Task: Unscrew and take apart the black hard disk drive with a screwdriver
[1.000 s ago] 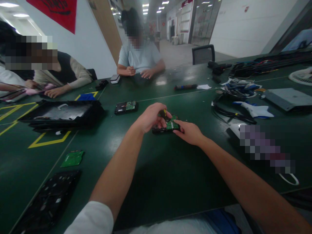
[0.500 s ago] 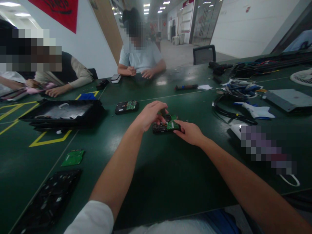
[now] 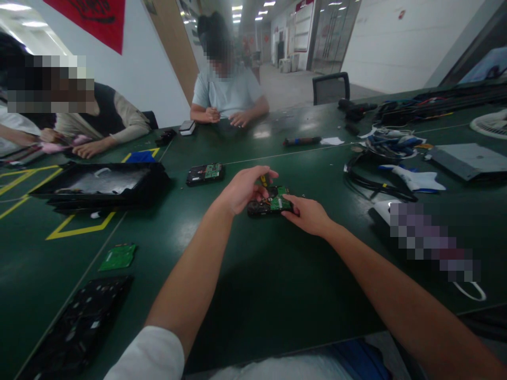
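A black hard drive with a green circuit board on top lies on the dark green table in front of me. My left hand is over its left end, fingers pinched on a small tool with a yellow handle that points down at the drive. My right hand rests against the drive's right edge and steadies it with thumb and forefinger.
A second hard drive lies farther back. A black tray sits at left, with a loose green board and a black panel nearer me. Cables and tools crowd the right. Other people sit across the table.
My left hand shifted slightly over the drive, its fingers turning the small tool. The right hand and the drive stayed in place.
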`<state>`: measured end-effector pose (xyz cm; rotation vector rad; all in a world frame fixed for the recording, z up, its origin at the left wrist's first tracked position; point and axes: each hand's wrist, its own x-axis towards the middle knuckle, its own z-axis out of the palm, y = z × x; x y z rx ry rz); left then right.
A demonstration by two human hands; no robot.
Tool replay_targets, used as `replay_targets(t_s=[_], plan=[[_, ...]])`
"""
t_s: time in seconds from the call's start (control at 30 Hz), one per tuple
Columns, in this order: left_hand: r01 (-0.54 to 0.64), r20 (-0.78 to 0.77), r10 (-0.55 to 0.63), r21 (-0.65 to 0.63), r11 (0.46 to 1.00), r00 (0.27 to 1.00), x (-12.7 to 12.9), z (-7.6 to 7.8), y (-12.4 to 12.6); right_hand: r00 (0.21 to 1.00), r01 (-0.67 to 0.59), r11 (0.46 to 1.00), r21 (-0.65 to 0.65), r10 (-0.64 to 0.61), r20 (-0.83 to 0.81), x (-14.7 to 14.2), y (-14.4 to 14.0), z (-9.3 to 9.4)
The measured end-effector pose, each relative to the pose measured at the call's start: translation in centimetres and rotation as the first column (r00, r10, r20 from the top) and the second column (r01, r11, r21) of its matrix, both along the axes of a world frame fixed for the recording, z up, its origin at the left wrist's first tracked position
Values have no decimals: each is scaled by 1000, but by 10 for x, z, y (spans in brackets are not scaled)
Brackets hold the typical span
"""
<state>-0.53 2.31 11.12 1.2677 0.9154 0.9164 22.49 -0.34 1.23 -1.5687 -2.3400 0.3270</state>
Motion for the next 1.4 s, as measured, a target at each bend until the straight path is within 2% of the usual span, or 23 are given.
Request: replay_targets(t_s=[0.27, 0.77, 0.97, 1.4], plan=[[9, 119, 9, -147, 989, 993, 8, -2, -1, 1000, 4, 1000, -6, -4, -7, 0, 0, -1], [23, 56, -18, -88, 996, 998, 0, 2, -1, 1000, -6, 1000, 0, 6, -5, 1, 0, 0], [-4, 89, 18, -155, 988, 996, 1, -1, 2, 1000, -1, 1000, 6, 1, -14, 1, 1, -2], [25, 93, -8, -184, 983, 996, -1, -4, 4, 1000, -25, 1000, -3, 25, -15, 0, -3, 6]])
